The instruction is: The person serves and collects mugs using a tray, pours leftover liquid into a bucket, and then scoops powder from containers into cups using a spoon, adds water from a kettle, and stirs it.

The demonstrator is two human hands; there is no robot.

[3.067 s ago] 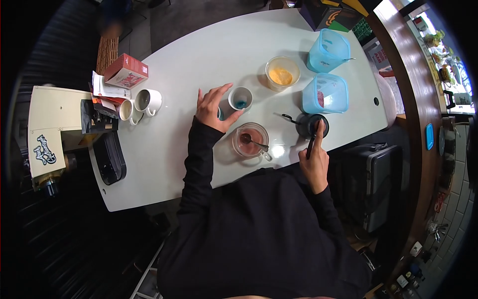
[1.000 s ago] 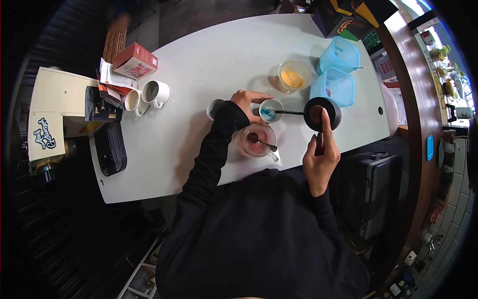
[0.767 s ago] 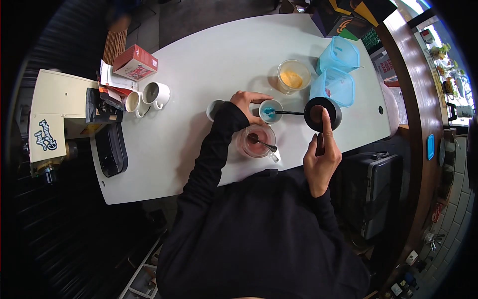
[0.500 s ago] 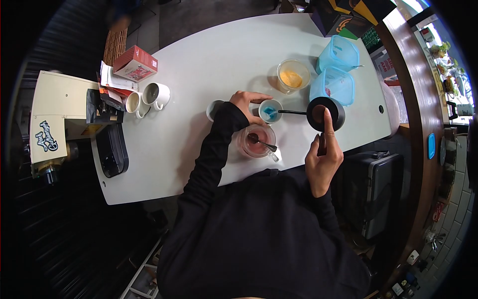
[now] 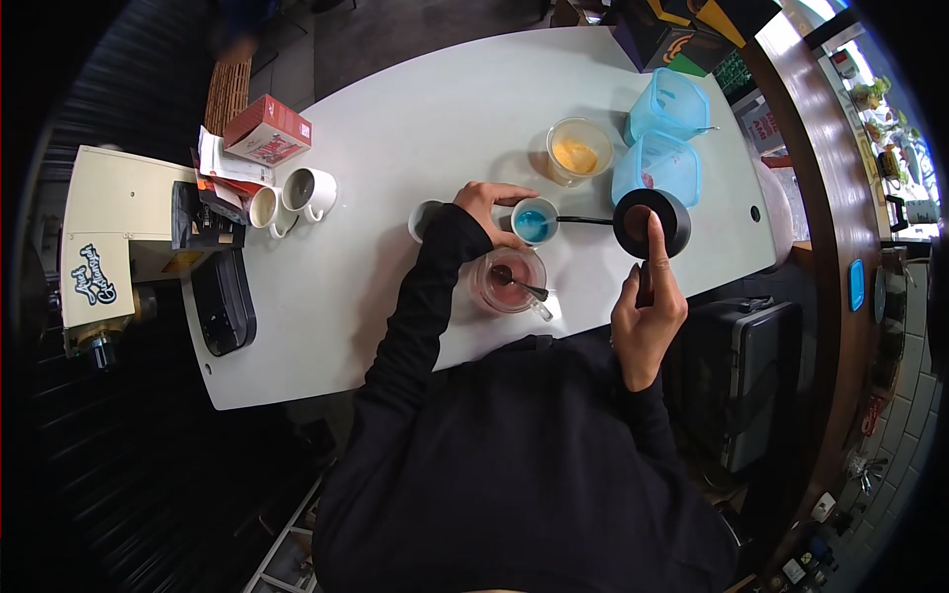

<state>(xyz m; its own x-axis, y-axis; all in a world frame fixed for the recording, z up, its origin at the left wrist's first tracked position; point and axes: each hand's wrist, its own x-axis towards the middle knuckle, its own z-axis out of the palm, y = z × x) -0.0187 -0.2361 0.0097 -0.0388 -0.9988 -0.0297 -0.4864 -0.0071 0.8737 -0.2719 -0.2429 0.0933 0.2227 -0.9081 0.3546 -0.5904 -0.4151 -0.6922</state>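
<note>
My left hand (image 5: 481, 210) is curled around a small white cup (image 5: 534, 206) with blue liquid in it, thumb and fingers at its sides. My right hand (image 5: 647, 321) grips the handle of a black gooseneck kettle (image 5: 674, 225), index finger laid over its lid. The kettle's thin spout reaches left to the cup's rim. Just below the cup stands a glass mug (image 5: 486, 287) of pink liquid with a spoon (image 5: 532, 291) in it. Another cup (image 5: 419, 221) is partly hidden behind my left wrist.
A clear tub (image 5: 557, 170) with orange contents and two blue containers (image 5: 682, 111) stand beyond the kettle. At the left are white mugs (image 5: 322, 188), a red box (image 5: 269, 128) and a black tray (image 5: 223, 301). The white table's front edge (image 5: 297, 395) runs before me.
The blue in the cup now looks more like an even liquid, where darker blue patches showed before. The kettle and my right hand have shifted slightly right. My left hand stays on the cup.
</note>
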